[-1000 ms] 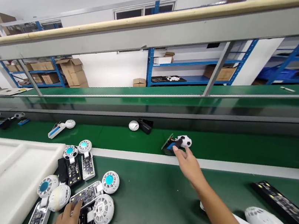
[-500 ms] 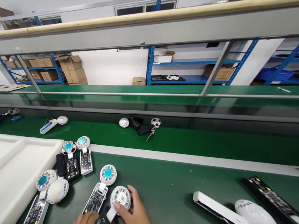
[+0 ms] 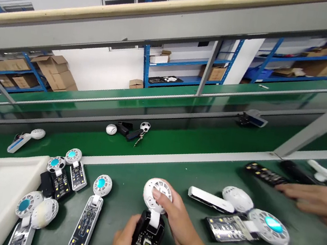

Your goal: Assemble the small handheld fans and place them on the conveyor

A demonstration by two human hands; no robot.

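Observation:
I hold a small handheld fan (image 3: 148,235) with both hands, its white slotted round head up and its black handle showing a bare circuit board. My left hand (image 3: 127,238) is closed around the handle. My right hand (image 3: 176,212) grips the round head, thumb on its face. Left of my hands lies another fan (image 3: 86,221) with a white handle, exposed board and teal disc. To the right are a white closed handle (image 3: 210,199) with a white dome head (image 3: 237,199), and an open unit (image 3: 224,228) with a teal-centred head.
A white foam tray (image 3: 40,167) stands at the left, with several open fans (image 3: 62,185) beside it. A co-worker's hand (image 3: 320,201) reaches in from the right near a black circuit-board handle (image 3: 263,172). More units (image 3: 133,132) lie on the green belt (image 3: 198,138) behind a pale rail.
Both hands have lifted the black-handled fan and moved it right, away from the white-handled one. The view has swung right. A co-worker's hand has come in at the right.

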